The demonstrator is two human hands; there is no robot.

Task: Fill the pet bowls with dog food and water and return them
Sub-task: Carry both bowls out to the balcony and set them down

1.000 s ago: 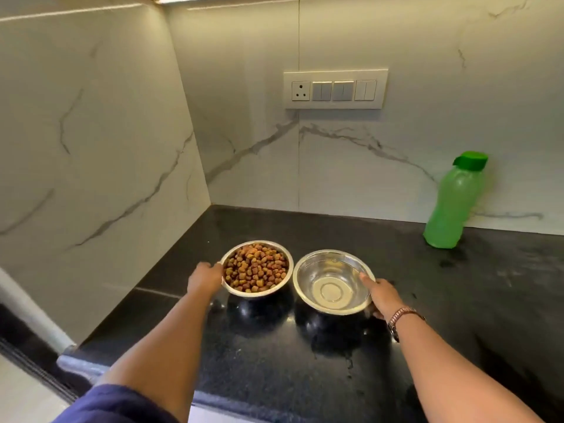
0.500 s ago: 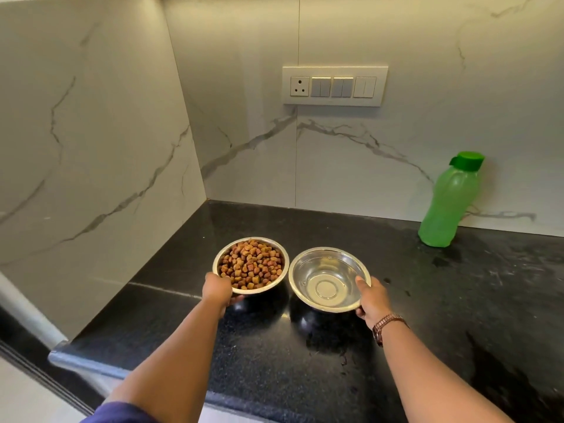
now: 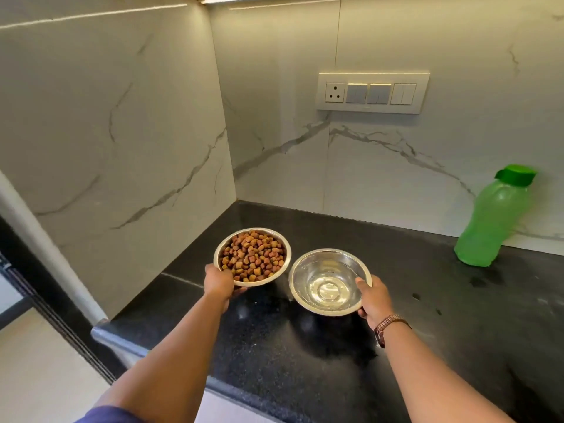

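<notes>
Two steel pet bowls are held just above the black countertop [image 3: 335,377]. The left bowl [image 3: 282,239] is full of brown dog food [image 3: 253,257], and my left hand [image 3: 219,283] grips its near rim. The right bowl [image 3: 297,282] holds clear water, and my right hand [image 3: 374,299] grips its right rim, thumb over the edge. A brown watch sits on my right wrist. The two bowls hang side by side, slightly apart.
A green water bottle [image 3: 488,221] with a green cap leans against the marble back wall at the right. A switch panel [image 3: 372,93] is mounted on that wall. A marble side wall closes the left. The counter's front edge [image 3: 122,337] runs below my arms.
Both hands have taken hold of the bowls and raised them off the counter, toward me. The view has pulled back and tilted a little.
</notes>
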